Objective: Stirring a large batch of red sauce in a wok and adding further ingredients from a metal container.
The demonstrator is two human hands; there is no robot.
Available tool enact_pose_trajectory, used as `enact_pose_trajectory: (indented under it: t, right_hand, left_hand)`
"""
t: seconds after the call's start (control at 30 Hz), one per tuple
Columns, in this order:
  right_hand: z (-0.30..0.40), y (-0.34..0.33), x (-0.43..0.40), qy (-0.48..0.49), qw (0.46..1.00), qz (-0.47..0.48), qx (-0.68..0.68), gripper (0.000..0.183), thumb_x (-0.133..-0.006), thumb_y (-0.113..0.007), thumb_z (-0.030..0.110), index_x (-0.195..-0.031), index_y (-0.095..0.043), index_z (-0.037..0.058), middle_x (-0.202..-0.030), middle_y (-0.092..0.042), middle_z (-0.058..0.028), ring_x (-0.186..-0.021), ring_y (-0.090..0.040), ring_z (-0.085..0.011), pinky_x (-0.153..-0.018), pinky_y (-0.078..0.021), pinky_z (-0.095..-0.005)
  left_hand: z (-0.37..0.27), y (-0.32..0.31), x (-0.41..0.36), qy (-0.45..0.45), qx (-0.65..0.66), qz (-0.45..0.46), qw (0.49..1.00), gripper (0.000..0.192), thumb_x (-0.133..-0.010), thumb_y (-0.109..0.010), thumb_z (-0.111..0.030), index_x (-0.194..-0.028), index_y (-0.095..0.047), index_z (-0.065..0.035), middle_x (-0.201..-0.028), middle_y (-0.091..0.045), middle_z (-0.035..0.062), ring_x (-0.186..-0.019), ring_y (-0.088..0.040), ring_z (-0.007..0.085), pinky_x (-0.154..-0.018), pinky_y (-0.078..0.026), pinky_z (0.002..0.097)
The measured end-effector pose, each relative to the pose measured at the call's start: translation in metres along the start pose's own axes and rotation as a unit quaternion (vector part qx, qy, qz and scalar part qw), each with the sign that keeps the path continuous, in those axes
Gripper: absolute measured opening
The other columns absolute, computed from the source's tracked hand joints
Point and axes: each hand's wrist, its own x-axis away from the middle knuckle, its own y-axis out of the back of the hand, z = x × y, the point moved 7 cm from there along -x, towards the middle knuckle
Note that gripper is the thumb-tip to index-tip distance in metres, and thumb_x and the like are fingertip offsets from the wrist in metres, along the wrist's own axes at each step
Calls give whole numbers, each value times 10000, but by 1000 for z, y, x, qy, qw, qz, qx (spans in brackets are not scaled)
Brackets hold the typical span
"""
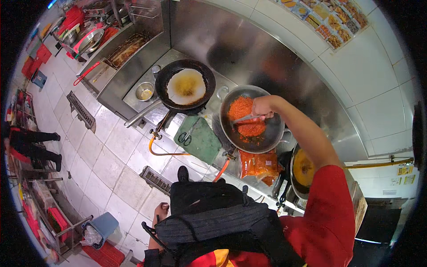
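Observation:
My right hand (263,108) grips the handle of a grey spatula or flat spoon (245,118), whose far end rests in crumbly orange-red food (249,128). That food lies in a large two-handled metal wok (230,140). My left hand (162,209) hangs low at my side, above the tiled floor, and what its fingers do is too small to tell. Plastic bags of orange-red food (259,165) lie just in front of the wok. Left of it, a green cutting board (200,147) bears black-handled scissors (185,137).
A black frying pan (160,85) with oily liquid stands on the left burner, its long handle jutting over the edge. Nearby is a small metal bowl (144,91). Another pan (303,168) with yellow liquid is under my right arm. Orange gas hoses (154,149) hang at the front. Another person (33,143) stands far left.

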Motion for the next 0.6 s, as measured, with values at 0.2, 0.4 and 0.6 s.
enact_pose_trajectory:
  t: [0.2,0.4,0.6]
  right_hand:
    - [-60,31,-29,-131,991,28,-9,207,-863,-515,156,-685,-570,66,-501,-426,13,-386,-315,-89,-371,-281,-269]
    - [-18,68,18,-76,989,-32,-119,180,-897,-517,170,-860,-620,27,-510,-408,37,-393,-302,-67,-368,-266,-254]
    - [-46,39,-28,-78,974,-6,-212,154,-885,-530,158,-857,-629,43,-504,-403,46,-394,-313,-56,-357,-257,-249]
  left_hand:
    - [-38,12,9,19,16,-87,996,315,-898,-576,-251,-1108,-618,-20,-786,-674,95,-694,-643,162,-672,-501,300]
    - [-8,5,23,13,11,-79,997,318,-899,-592,-258,-1107,-614,-19,-800,-673,86,-689,-635,160,-660,-499,295]
    - [26,-13,13,71,11,-54,996,244,-902,-603,-186,-1081,-613,-22,-830,-672,70,-701,-629,142,-625,-514,288]
